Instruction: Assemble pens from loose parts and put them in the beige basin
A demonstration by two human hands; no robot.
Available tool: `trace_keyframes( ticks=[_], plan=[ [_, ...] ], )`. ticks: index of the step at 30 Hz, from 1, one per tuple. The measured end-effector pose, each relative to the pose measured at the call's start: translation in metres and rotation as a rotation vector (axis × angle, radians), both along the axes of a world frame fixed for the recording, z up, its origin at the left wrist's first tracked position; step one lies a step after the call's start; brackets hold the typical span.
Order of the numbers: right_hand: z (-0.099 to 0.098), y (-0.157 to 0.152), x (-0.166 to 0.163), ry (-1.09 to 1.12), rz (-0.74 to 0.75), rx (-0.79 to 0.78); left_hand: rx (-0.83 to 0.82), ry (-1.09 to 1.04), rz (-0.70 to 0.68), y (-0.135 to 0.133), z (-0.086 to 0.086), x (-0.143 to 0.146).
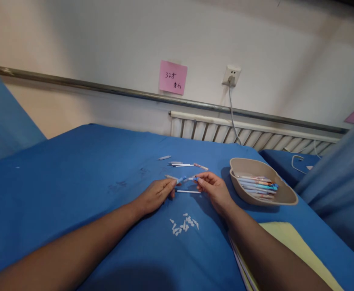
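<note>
On the cloth [74, 173], conical tips [186, 228] lie in front; 1 ink refill [189, 192] lies behind them, more refills [183, 165] farther back. To the right, a basin [283, 195] holds pens [257, 186], with stacked sheets [289, 240] before it. Behind the cloth stands a radiator [207, 130].

Open to pass over the blue cloth [74, 173] at far left, but blocked at right by the basket [283, 190] and yellow pad [286, 242], ahead by loose pens [165, 157], nearer by small white pieces [186, 227].
</note>
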State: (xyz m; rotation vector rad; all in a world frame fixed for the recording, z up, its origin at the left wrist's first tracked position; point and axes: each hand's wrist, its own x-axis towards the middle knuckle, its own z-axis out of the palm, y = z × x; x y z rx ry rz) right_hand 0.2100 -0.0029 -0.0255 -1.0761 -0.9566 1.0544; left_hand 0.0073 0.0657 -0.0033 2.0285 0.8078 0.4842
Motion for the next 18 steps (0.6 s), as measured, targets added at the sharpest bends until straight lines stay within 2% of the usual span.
trace_keyframes(
  ticks=[4, 18],
  plan=[
    [0.0043, -0.0011, 0.0024, -0.045, -0.022, 0.039, 0.135, 0.043, -0.032, -0.0021, 0.0026, -0.0005],
    [0.0065, -0.0015, 0.0017, -0.190, -0.036, 0.060, 0.265, 0.095, -0.042, -0.0038, 0.0071, -0.0003]
  ],
)
